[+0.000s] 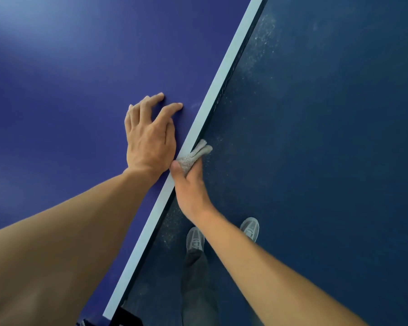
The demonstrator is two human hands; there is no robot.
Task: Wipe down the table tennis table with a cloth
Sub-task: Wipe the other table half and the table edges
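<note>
In the head view, I am looking down along the side of the table tennis table [80, 90], whose blue-violet top is filling the left half of the picture. The white edge line [222, 74] is running diagonally from the lower left to the upper right. My left hand [150, 137] is resting on the top just beside that line, palm down, holding nothing. Its fingers are spread and slightly arched, with the fingertips touching the surface. My right hand [190, 184] is reaching along the outer side of the table edge and gripping a grey cloth [193, 154]. The thumb is lying at the white line, and the fingers are curling round the bundled fabric from below. The cloth is pressing against the side face of the edge, and its loose folds are sticking out past my fingers, away from me. The two hands are very near each other, with the white line running between them. Below the edge, the dark blue floor [327, 137] is showing pale dusty patches. My left shoe [195, 238] and right shoe [250, 228], both grey, are standing on it, partly hidden by my right forearm. A dark trouser leg [196, 278] is showing above the left shoe.
</note>
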